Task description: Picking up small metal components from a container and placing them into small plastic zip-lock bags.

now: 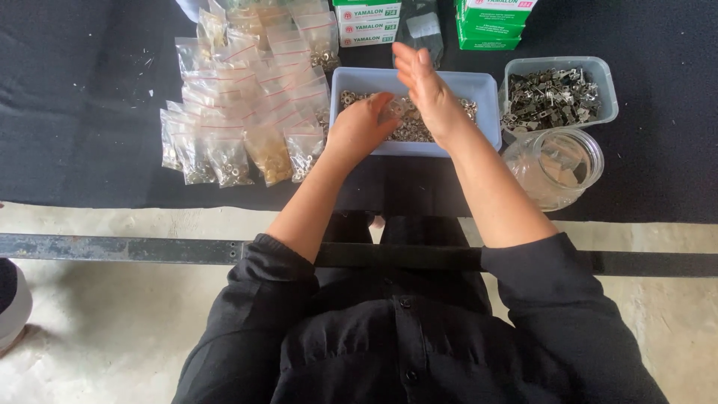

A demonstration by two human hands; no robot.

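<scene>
Small clear bag (394,112) over shiny metal rings (412,131).

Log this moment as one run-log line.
left hand over blue tray, grip unclear | right hand raised open | filled bags left | clear jar right

Green boxes (495,21) cut off by the top edge; left hand (364,123) fingertips blurred over the blue tray (486,93), any held piece unclear; small parts in the zip bags (247,97) too small to tell
</scene>
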